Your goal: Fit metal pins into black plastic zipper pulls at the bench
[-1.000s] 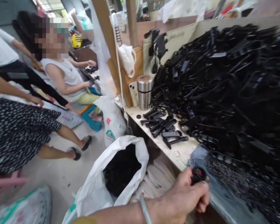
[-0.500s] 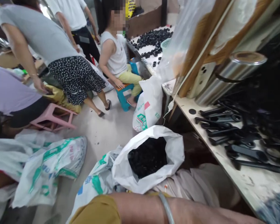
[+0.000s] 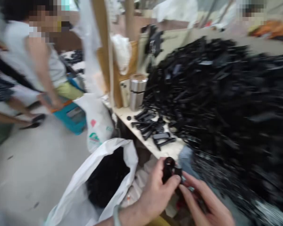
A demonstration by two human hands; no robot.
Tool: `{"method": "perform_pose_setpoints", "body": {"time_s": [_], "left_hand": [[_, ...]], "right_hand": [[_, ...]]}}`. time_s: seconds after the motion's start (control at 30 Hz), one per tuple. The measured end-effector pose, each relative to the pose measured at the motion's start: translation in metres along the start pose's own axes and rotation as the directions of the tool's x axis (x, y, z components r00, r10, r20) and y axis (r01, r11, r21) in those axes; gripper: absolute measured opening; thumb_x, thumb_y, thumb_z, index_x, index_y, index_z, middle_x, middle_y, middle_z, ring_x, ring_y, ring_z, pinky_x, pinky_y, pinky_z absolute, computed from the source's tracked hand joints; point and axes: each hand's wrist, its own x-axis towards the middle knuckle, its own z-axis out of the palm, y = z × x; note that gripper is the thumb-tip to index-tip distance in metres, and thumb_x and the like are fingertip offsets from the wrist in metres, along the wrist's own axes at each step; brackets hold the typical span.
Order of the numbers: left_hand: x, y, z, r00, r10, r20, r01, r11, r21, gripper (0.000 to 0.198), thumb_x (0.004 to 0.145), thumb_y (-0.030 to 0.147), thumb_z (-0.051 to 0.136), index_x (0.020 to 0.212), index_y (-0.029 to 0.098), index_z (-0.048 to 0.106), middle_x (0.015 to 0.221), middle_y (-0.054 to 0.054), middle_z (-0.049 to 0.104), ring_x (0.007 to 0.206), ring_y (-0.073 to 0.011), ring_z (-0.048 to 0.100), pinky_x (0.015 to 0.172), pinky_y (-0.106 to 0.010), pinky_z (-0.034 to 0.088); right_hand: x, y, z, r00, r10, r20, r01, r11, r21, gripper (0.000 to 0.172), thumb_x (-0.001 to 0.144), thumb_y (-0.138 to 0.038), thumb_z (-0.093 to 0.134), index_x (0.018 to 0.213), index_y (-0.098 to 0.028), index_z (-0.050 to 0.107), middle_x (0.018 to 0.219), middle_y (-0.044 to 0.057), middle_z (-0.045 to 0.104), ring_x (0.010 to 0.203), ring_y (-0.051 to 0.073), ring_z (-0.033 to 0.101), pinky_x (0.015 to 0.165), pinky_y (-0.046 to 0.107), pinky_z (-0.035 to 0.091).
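Note:
Near the bottom centre, my left hand (image 3: 158, 188), with a pale bangle at its wrist, is wrapped round a dark rounded black part (image 3: 168, 168). My right hand (image 3: 202, 199) meets it from the right, its thumb and fingers pinched at the near end of the same part, where something small and blurred shows. To the left of my hands stands an open white sack (image 3: 130, 150) with black pieces (image 3: 108, 179) inside. Beyond my hands, several black handle-like parts (image 3: 148, 125) lie on the pale table edge (image 3: 163, 152).
A huge heap of black parts (image 3: 226, 94) covers the table on the right. A steel flask (image 3: 138, 94) stands by a wooden post (image 3: 116, 91). Another white sack (image 3: 97, 122) and a person on a blue stool (image 3: 73, 117) are at the left.
The view has swung right toward the table and heap. Both my hands now show, together on a black part; before, only a forearm with the bangle reached across the bottom.

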Motion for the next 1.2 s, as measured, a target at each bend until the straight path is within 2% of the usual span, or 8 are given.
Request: {"method": "perform_pose_setpoints", "body": {"time_s": [0.1,0.17,0.33,0.57,0.73,0.9,1.03,1.2], "left_hand": [[0.004,-0.011,0.015,0.985,-0.153,0.076,0.159,0.984,-0.084,0.043,0.086,0.04,0.075,0.123,0.024,0.061,0.091,0.002,0.063,0.069,-0.0115,0.056,0.066,-0.024,0.047],[0.006,-0.015,0.025,0.976,-0.186,0.116,0.198,0.975,-0.104,0.052,0.083,0.048,0.079,0.126,0.024,0.061,0.089,0.003,0.062,0.066,-0.0104,0.054,0.065,-0.024,0.045],[0.004,-0.018,0.052,0.966,-0.229,0.119,0.247,0.955,-0.167,0.06,0.077,0.052,0.085,0.128,0.026,0.067,0.102,-0.002,0.069,0.093,-0.0185,0.064,0.082,-0.027,0.048],[0.0,-0.023,0.075,0.953,-0.239,0.188,0.278,0.934,-0.223,0.053,0.078,0.05,0.085,0.124,0.026,0.073,0.117,-0.008,0.074,0.12,-0.028,0.063,0.107,-0.04,0.045],[0.0,-0.031,0.078,0.952,-0.26,0.163,0.293,0.928,-0.23,0.054,0.077,0.05,0.085,0.123,0.024,0.073,0.127,-0.012,0.073,0.131,-0.034,0.059,0.115,-0.049,0.042],[-0.004,-0.044,0.078,0.981,-0.192,0.022,0.192,0.981,0.003,0.062,0.081,0.054,0.079,0.134,0.025,0.063,0.147,-0.011,0.063,0.147,-0.0317,0.046,0.124,-0.043,0.035],[-0.005,-0.052,0.082,0.976,-0.218,-0.024,0.218,0.976,-0.007,0.07,0.087,0.05,0.073,0.148,0.029,0.046,0.163,-0.006,0.046,0.156,-0.0252,0.029,0.127,-0.037,0.028],[-0.002,-0.057,0.086,0.983,-0.185,-0.01,0.185,0.983,0.012,0.073,0.09,0.053,0.068,0.152,0.03,0.039,0.166,-0.007,0.04,0.156,-0.0266,0.029,0.126,-0.039,0.032]], "right_hand": [[0.004,-0.002,-0.009,0.998,0.03,-0.059,-0.027,0.998,0.054,0.024,0.093,-0.038,0.073,0.111,-0.026,0.082,0.088,0.007,0.077,0.067,0.019,0.07,0.062,0.025,0.058],[0.003,0.0,-0.017,0.98,0.17,-0.108,-0.149,0.973,0.175,0.027,0.09,-0.044,0.076,0.107,-0.024,0.084,0.086,0.007,0.077,0.065,0.019,0.069,0.059,0.025,0.057],[-0.015,0.009,-0.03,0.838,0.545,-0.03,-0.411,0.666,0.622,0.047,0.077,-0.057,0.086,0.108,-0.02,0.083,0.084,0.01,0.078,0.077,0.024,0.072,0.072,0.033,0.06],[-0.022,0.026,-0.029,0.877,0.481,0.005,-0.332,0.598,0.73,0.038,0.077,-0.053,0.087,0.095,-0.019,0.083,0.105,0.013,0.08,0.108,0.03,0.071,0.088,0.034,0.058],[-0.02,0.023,-0.028,0.85,0.526,-0.007,-0.336,0.553,0.763,0.041,0.074,-0.056,0.088,0.088,-0.018,0.081,0.093,0.009,0.079,0.072,0.018,0.068,0.071,0.029,0.057],[-0.02,0.016,-0.024,0.788,0.616,0.01,-0.357,0.444,0.822,0.045,0.069,-0.058,0.091,0.087,-0.018,0.08,0.076,0.006,0.076,0.051,0.013,0.058,0.046,0.021,0.046],[-0.021,0.012,-0.025,0.766,0.64,-0.058,-0.296,0.432,0.852,0.041,0.068,-0.054,0.093,0.086,-0.019,0.081,0.108,0.014,0.079,0.087,0.027,0.074,0.065,0.031,0.059],[-0.019,0.009,-0.025,0.771,0.633,-0.07,-0.23,0.38,0.896,0.04,0.067,-0.051,0.094,0.087,-0.02,0.08,0.121,0.015,0.077,0.123,0.033,0.067,0.104,0.044,0.052]]}}
